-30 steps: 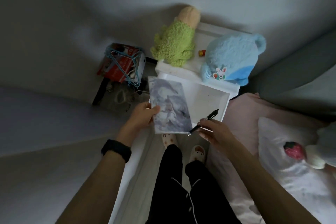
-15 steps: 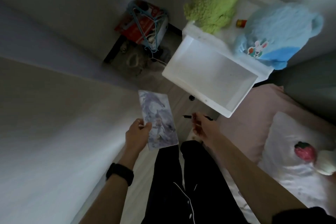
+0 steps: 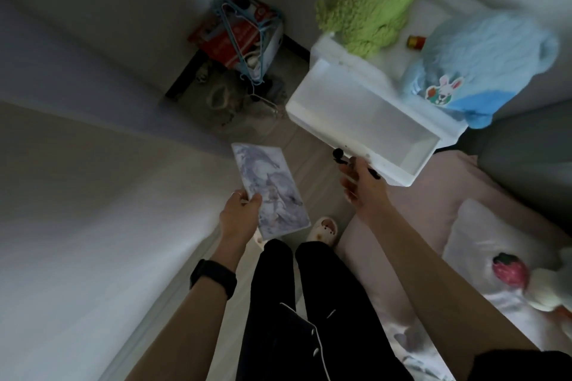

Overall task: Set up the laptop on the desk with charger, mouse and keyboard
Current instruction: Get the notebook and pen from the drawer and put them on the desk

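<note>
White and empty, a drawer (image 3: 309, 114) stands open as a person's left hand (image 3: 240, 213) grips a marbled notebook (image 3: 269, 189) and the right hand (image 3: 363, 189) pinches a black pen (image 3: 374, 175) beside the drawer's front corner. No laptop, charger, mouse or keyboard is in view, so setup looks unstarted. A second earlier the notebook hung over the drawer; now it hangs clear of it.

The card (image 3: 269, 192) I hold is marbled grey and lilac. My pen (image 3: 338, 152) is black, like my wristband (image 3: 213, 277). My black trousers (image 3: 278, 303) carry thin white piping. The drawer (image 3: 365, 114) is white. One plush (image 3: 368, 9) is fuzzy green, and the other plush (image 3: 489, 49) is pale blue with a white rabbit patch. The bed sheet (image 3: 433, 189) is pink.
</note>
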{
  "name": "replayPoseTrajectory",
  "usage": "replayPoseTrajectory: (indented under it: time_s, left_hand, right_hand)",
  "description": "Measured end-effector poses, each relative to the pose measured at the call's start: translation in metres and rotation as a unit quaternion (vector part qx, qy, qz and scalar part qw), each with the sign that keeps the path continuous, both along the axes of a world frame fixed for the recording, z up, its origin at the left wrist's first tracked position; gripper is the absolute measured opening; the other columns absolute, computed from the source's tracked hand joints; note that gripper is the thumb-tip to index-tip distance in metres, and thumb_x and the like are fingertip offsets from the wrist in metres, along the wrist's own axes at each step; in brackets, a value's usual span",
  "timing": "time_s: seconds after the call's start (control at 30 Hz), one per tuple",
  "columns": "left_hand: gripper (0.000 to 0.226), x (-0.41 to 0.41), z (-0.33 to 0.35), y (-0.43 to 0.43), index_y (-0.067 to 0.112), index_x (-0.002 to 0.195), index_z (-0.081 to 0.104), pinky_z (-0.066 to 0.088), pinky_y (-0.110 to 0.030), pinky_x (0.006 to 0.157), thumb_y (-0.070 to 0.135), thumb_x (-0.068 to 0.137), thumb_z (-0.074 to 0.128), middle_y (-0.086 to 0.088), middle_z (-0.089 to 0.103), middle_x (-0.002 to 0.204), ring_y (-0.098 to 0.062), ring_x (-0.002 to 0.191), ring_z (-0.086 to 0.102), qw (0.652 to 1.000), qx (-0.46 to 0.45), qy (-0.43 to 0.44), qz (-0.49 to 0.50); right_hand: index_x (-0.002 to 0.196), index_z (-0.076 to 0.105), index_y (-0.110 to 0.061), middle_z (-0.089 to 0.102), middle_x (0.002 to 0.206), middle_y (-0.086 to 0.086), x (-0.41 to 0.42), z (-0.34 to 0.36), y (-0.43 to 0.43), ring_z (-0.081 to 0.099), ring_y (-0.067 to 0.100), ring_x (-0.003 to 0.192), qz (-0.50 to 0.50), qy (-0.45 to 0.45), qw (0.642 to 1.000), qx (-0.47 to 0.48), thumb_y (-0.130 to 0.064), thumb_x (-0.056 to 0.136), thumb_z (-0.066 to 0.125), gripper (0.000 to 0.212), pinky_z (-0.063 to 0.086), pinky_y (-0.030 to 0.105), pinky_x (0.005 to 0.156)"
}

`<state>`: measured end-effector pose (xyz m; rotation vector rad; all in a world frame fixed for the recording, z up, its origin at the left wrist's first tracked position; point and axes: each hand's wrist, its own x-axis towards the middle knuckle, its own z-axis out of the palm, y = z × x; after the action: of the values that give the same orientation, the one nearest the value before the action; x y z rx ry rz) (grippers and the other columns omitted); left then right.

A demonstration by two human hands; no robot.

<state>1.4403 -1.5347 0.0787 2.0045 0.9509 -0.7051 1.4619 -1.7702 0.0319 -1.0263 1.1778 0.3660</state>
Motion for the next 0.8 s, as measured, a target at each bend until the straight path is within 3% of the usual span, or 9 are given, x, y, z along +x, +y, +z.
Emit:
replayPoseTrajectory:
  time_s: [0.2, 0.3, 0.4, 0.53, 0.7, 0.8]
  left_hand:
    - [0.022, 0.041, -0.001, -0.036, 0.014, 0.096, 0.062, 0.051, -0.038, 0.082, 0.036, 0.093, 0.058, 0.003, 0.062, 0.085, -0.027, 0.089, 0.063, 0.999, -0.021, -0.043, -0.01]
    - [0.018, 0.055, -0.002, -0.048, 0.017, 0.093, 0.061, 0.053, -0.042, 0.083, 0.035, 0.094, 0.058, 0.003, 0.062, 0.086, -0.028, 0.09, 0.064, 0.997, -0.044, -0.054, -0.014]
    - [0.016, 0.064, -0.006, -0.053, 0.02, 0.092, 0.059, 0.051, -0.039, 0.081, 0.037, 0.094, 0.058, 0.006, 0.06, 0.086, -0.026, 0.091, 0.063, 0.997, -0.043, -0.065, -0.024]
    - [0.019, 0.068, -0.005, -0.061, 0.016, 0.098, 0.059, 0.039, -0.029, 0.073, 0.035, 0.095, 0.057, 0.008, 0.058, 0.085, -0.021, 0.088, 0.058, 0.996, -0.039, -0.073, -0.021]
    - [0.015, 0.084, -0.003, -0.072, 0.019, 0.096, 0.059, 0.041, -0.029, 0.072, 0.034, 0.095, 0.058, 0.003, 0.062, 0.093, -0.016, 0.086, 0.058, 0.995, -0.04, -0.093, -0.025]
    - [0.013, 0.095, -0.003, -0.08, 0.024, 0.085, 0.057, 0.043, -0.03, 0.071, 0.032, 0.095, 0.059, 0.004, 0.063, 0.088, -0.018, 0.086, 0.061, 0.991, -0.05, -0.117, -0.042]
  right_hand:
    - [0.098, 0.068, -0.012, 0.079, 0.096, 0.003, 0.037, 0.006, -0.031, 0.067, 0.012, 0.061, -0.006, -0.03, 0.999, -0.044, -0.024, 0.097, 0.065, 0.013, 0.05, 0.02, 0.05]
    - [0.104, 0.068, -0.009, 0.079, 0.083, -0.002, 0.045, 0.004, -0.038, 0.067, 0.011, 0.056, 0.016, -0.042, 0.996, -0.074, -0.024, 0.098, 0.064, 0.017, 0.051, 0.018, 0.048]
    - [0.101, 0.069, -0.012, 0.076, 0.08, -0.003, 0.046, -0.003, -0.043, 0.066, 0.009, 0.057, 0.039, -0.057, 0.989, -0.133, -0.029, 0.098, 0.064, 0.018, 0.05, 0.017, 0.05]
    - [0.088, 0.073, -0.026, 0.07, 0.077, -0.008, 0.04, -0.019, -0.05, 0.064, 0.01, 0.073, 0.097, -0.032, 0.973, -0.209, -0.052, 0.089, 0.065, 0.026, 0.052, 0.029, 0.071]
    - [0.083, 0.069, -0.026, 0.065, 0.075, -0.004, 0.042, -0.025, -0.052, 0.058, 0.011, 0.069, 0.097, -0.021, 0.967, -0.233, -0.051, 0.092, 0.063, 0.027, 0.042, 0.025, 0.059]
    - [0.099, 0.072, -0.026, 0.068, 0.081, -0.006, 0.05, -0.026, -0.055, 0.061, 0.011, 0.073, 0.096, -0.019, 0.963, -0.251, -0.053, 0.093, 0.06, 0.031, 0.043, 0.023, 0.059]
